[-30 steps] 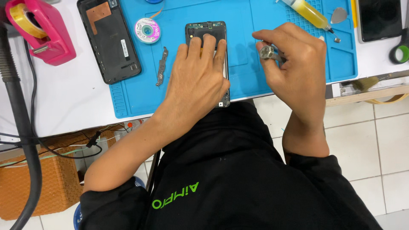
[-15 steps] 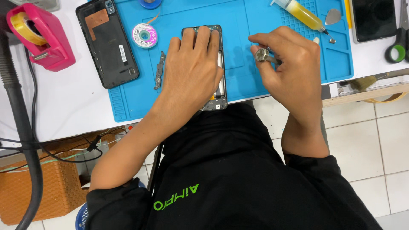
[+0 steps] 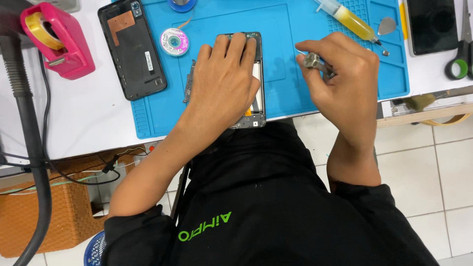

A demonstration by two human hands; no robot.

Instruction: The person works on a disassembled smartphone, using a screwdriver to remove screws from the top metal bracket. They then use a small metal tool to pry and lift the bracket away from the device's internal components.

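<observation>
Pressing flat with fingers spread, the left hand (image 3: pixel 224 83) pins the opened phone (image 3: pixel 256 106) on the blue mat (image 3: pixel 295 59), long axis running away from the person; the right hand (image 3: pixel 345 81) pinches a metal tool (image 3: pixel 315 62) just beside it (tip hidden).

This is a phone-repair bench in a small workshop. A blue silicone repair mat (image 3: pixel 276 59) with moulded compartments covers a white tabletop (image 3: pixel 74 113), and an opened phone chassis (image 3: pixel 257 79) lies on it beside a detached black back cover (image 3: pixel 132 49). Around them sit tools of the trade: a syringe of yellow flux (image 3: pixel 351 20), a spool of solder wick (image 3: pixel 174 42), a grey plectrum-shaped pry pick (image 3: pixel 387 25), a pink tape dispenser (image 3: pixel 56 39), green-handled scissors (image 3: pixel 462 47) and a brush (image 3: pixel 428 101). A thick black hose (image 3: pixel 27 128) rises at the edge, loose wires (image 3: pixel 84 172) trail below over a woven orange basket (image 3: pixel 39 216), and the floor is white tile (image 3: pixel 433 167).
</observation>
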